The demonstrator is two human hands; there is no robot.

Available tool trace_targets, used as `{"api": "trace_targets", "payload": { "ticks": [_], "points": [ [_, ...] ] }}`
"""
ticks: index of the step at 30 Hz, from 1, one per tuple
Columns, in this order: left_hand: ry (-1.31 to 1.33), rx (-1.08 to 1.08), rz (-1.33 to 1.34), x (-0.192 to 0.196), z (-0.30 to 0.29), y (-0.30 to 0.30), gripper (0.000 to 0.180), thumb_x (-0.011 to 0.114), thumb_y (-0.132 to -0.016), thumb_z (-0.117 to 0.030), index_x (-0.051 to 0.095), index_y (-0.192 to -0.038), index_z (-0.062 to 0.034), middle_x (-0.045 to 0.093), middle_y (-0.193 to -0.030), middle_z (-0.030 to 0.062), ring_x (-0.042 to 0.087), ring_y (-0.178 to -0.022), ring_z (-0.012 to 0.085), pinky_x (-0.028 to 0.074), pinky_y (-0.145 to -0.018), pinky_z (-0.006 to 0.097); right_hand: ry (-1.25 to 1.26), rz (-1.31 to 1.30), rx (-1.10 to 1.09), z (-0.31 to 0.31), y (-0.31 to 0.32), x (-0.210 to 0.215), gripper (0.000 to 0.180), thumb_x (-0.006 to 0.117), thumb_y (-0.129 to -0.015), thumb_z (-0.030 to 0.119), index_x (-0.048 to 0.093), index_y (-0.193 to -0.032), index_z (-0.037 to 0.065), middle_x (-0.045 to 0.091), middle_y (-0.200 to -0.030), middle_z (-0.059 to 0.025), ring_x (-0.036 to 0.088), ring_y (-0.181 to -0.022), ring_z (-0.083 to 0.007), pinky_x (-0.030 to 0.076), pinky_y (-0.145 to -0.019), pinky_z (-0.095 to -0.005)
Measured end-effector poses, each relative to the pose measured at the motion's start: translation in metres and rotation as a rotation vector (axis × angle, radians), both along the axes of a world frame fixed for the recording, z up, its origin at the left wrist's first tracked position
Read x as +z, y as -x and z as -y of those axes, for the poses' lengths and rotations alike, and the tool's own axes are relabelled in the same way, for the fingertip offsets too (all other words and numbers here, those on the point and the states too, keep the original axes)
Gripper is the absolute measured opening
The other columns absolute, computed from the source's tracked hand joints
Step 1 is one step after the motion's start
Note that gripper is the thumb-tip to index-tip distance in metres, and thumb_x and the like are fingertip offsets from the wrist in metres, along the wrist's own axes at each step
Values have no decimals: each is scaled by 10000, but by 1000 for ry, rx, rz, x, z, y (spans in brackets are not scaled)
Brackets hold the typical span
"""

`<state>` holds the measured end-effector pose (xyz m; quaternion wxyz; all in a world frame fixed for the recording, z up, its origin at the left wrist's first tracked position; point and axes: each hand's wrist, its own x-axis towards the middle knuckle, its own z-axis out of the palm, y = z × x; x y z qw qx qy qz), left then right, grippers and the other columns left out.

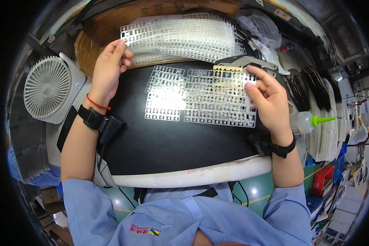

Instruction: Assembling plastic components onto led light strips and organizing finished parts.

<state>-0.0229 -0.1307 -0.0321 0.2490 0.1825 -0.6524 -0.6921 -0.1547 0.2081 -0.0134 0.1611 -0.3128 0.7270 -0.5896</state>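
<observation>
My left hand (112, 59) reaches to the far left of the table, its thumb and fingers pinching the left end of a thin perforated metal sheet (137, 33). That sheet lies over a spread pile of similar perforated sheets (192, 35). On the right, my right hand (270, 98) has thumb and forefinger closed on the upper right corner of another perforated metal sheet (221, 104). Beside it, to the left, lies a shiny perforated sheet (164, 94), bright with glare. Yellowish pieces (227, 70) show at the upper edge of the right-hand sheet.
The black tabletop (184, 147) has a pale front edge (192, 176). A white fan (49, 88) stands left, and a wooden board (86, 51) borders the pile. To the right are a green-tipped bottle (303, 122), a red marker (288, 48) and stacked strips (322, 135).
</observation>
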Motion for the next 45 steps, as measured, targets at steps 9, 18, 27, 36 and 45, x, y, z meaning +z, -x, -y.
{"api": "trace_targets", "payload": {
  "ticks": [9, 18, 27, 36, 45],
  "points": [
    [12, -46, 51, -1, -1, 0, 392, 419, -1000, -349, 503, -1213, -30, 629, -1019, 37, 558, -796, 69, 436, -690, 200, 101, -187, 82, -2, -4, 2, 288, 585, -889, 10, 544, -1173, 36, 632, -959, -38, 542, -776, -37, 404, -632, -165],
    [275, -477, 303, 7, -19, -6, 235, 501, -968, -243, 587, -1074, -52, 523, -766, -51, 409, -627, 26, 339, -596, 169, 118, -21, -26, 2, -5, 9, 325, 585, -911, 68, 495, -1216, 1, 606, -759, 2, 473, -602, -5, 353, -509, -155],
    [123, -374, 269, 8, -20, -4, 198, 480, -980, -251, 576, -924, -87, 521, -734, -65, 410, -642, 17, 314, -585, 160, 73, -1, -49, 2, -4, 7, 372, 598, -909, 90, 483, -1245, -22, 563, -658, 32, 450, -574, -8, 349, -508, -165],
    [130, -369, 242, 6, -18, -2, 196, 489, -980, -260, 579, -959, -88, 521, -692, -70, 413, -620, 13, 317, -577, 161, 104, -18, -40, 2, -4, 4, 339, 604, -906, 88, 503, -1218, 4, 559, -647, 43, 431, -574, -2, 324, -524, -165],
    [72, -337, 197, 7, -17, -4, 172, 502, -976, -248, 577, -997, -95, 529, -705, -68, 440, -632, 14, 333, -584, 162, 112, -33, -30, 2, -3, 2, 361, 612, -896, 68, 495, -1232, 5, 563, -655, 41, 432, -585, 0, 314, -528, -162]
  ]
}}
